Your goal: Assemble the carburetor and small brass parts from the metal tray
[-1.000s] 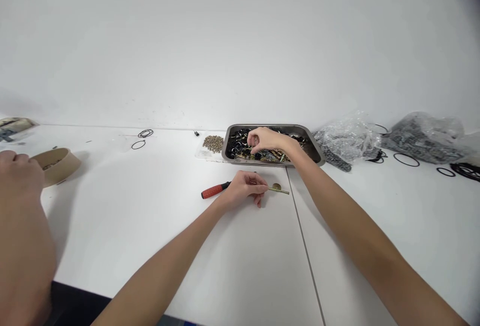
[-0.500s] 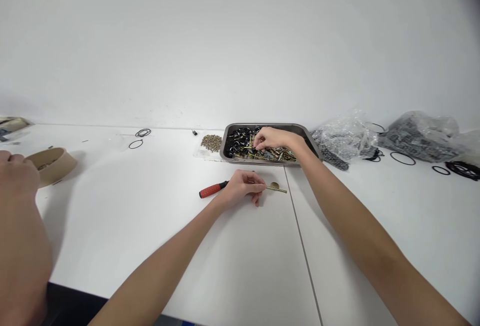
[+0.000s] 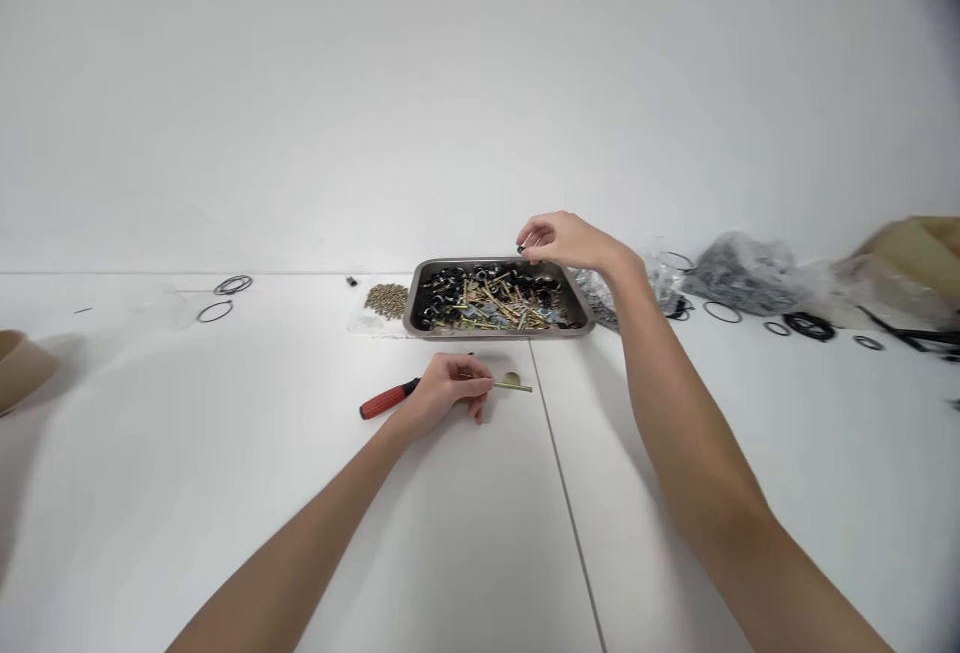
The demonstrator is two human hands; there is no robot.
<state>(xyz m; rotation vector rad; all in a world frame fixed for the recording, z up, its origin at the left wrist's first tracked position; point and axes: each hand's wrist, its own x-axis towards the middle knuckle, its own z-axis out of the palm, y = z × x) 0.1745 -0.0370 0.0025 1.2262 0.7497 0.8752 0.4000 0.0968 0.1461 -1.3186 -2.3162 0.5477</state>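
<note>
Over the near side of the table, my left hand point(image 3: 448, 393) is closed, pinching a thin brass-coloured rod point(image 3: 516, 388) that points right. A small round brass-coloured disc point(image 3: 512, 378) shows just behind the rod; whether they are joined I cannot tell. A red-handled tool point(image 3: 385, 401) with a black collar lies partly behind that hand, its far end mostly hidden. My right hand point(image 3: 556, 237) is raised above the back right rim of a metal tray point(image 3: 499, 334), a small black part point(image 3: 521, 249) between its fingertips. Mixed rods, black rings and metal bits fill the tray.
Small brass-coloured pieces point(image 3: 387, 300) lie on a clear bag left of the tray. Plastic bags of grey parts point(image 3: 742, 271) and black rings point(image 3: 808, 326) sit to the right. Black loops point(image 3: 216, 311) and a tan bowl point(image 3: 22, 368) are on the left.
My right hand has risen out of the tray toward its back right, carrying the small black part. The view has turned right; another person's hand at the left has gone from view.
</note>
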